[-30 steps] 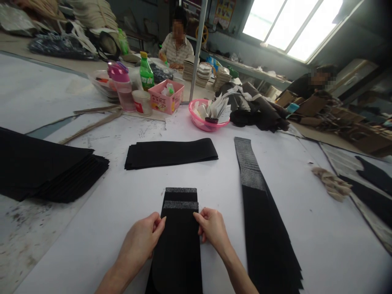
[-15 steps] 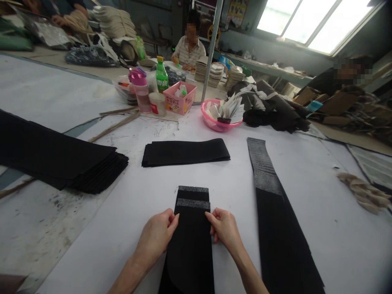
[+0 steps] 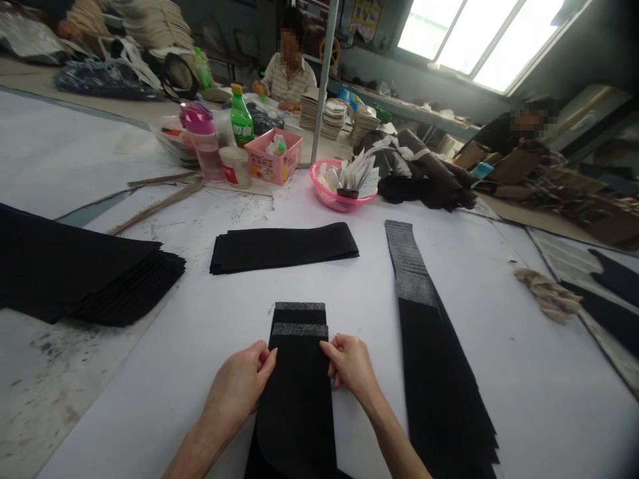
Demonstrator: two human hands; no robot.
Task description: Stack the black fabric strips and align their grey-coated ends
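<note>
A black fabric strip (image 3: 297,392) with a grey speckled band across its far end lies in front of me, over another black piece whose own grey band (image 3: 299,307) shows just beyond. My left hand (image 3: 239,379) pinches the strip's left edge below the band. Opposite it, my right hand (image 3: 352,366) pinches the right edge between thumb and finger. To the right, a fanned row of black strips (image 3: 439,359) has grey ends overlapping at the top. A folded black stack (image 3: 284,247) lies crosswise beyond my hands.
A thick black pile (image 3: 80,266) lies at left on the white table (image 3: 164,372). Farther back stand a pink basin (image 3: 342,193) of papers, a pink box (image 3: 274,159), a green bottle (image 3: 241,120) and a purple-lidded cup (image 3: 202,143). A crumpled beige cloth (image 3: 546,293) is at right. Two people sit beyond.
The whole scene has shifted left in view as the camera turned slightly right. Both hands keep their pinch on the strip, which looks unmoved between them.
</note>
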